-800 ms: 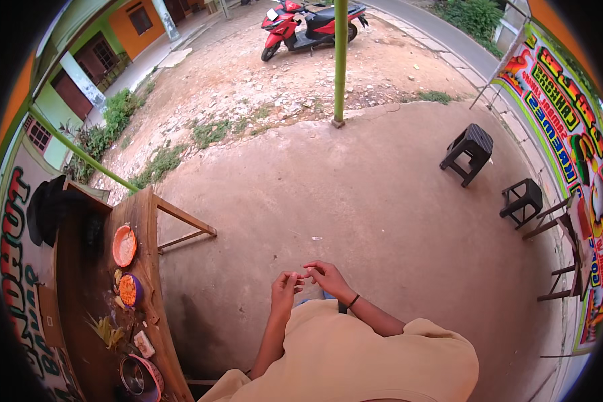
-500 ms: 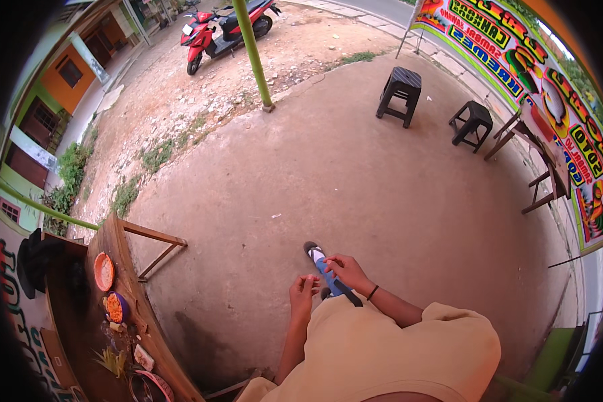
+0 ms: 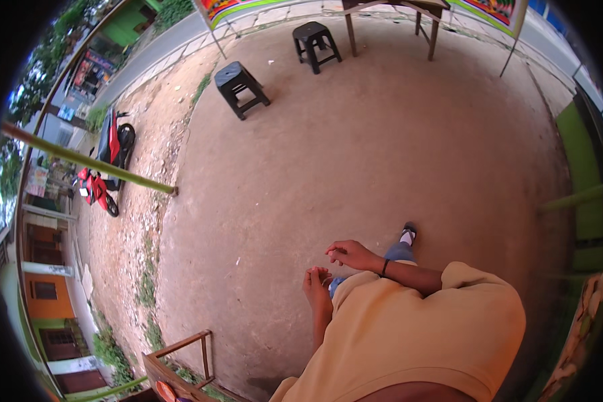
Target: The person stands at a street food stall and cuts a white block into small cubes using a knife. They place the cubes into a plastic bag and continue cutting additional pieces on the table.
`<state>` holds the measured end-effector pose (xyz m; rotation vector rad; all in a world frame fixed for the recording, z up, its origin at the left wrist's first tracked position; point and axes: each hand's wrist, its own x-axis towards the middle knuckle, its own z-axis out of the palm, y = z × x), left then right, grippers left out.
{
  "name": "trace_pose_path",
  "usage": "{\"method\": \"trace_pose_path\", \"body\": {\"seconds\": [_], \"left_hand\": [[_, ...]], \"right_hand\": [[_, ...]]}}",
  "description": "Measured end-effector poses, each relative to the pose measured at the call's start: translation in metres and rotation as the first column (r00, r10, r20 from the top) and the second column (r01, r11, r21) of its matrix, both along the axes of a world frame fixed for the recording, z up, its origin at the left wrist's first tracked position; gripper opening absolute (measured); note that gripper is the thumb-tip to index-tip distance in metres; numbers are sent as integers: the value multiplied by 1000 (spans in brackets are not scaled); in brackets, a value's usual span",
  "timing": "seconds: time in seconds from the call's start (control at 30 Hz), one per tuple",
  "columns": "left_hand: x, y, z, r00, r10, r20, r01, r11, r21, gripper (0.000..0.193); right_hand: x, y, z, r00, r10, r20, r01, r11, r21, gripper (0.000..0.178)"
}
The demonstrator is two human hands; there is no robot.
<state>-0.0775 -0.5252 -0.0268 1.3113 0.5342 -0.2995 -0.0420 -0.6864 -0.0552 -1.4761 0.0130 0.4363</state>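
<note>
The left hand is being held at 6 o'clock, fingers curled; the right hand, apart from it at 5 o'clock, is being held half-curled under a thin black wristband (anything tiny being pinched? cannot tell). A tan cloth shirt is being worn just beside both; blue denim trousers are showing at 4 o'clock. Steadiness is probably being helped by fingers being kept off the cloth.

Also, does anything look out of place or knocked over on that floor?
Nothing looks knocked over: both black plastic stools stand upright. But a small whitish scrap lies loose on the concrete floor, left of the left hand, and another between the stools; they look like stray litter, too small to identify.
</note>
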Motion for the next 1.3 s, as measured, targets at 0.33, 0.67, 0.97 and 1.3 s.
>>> {"method": "trace_pose_path", "body": {"seconds": [0.33, 0.67, 0.97, 1.3], "left_hand": [[12, -349, -9, 647, -762, 7, 759, 643, -103, 26], [-39, -661, -9, 76, -997, -9, 996, 76, -50, 28], [-195, -880, -5, -510, -857, -77, 860, -511, -17, 26], [-482, -1041, -12, -770, -637, -16, 634, -768, 94, 19]], "right_hand": [[-113, -319, -8, 636, -769, -59, 770, 638, -19, 25], [-234, -534, -12, 22, -998, -56, 999, 20, 32, 23], [-391, -671, -5, -580, -801, -149, 796, -596, 105, 24], [-666, -785, -13, -784, -621, 17, 619, -779, 103, 23]]}}
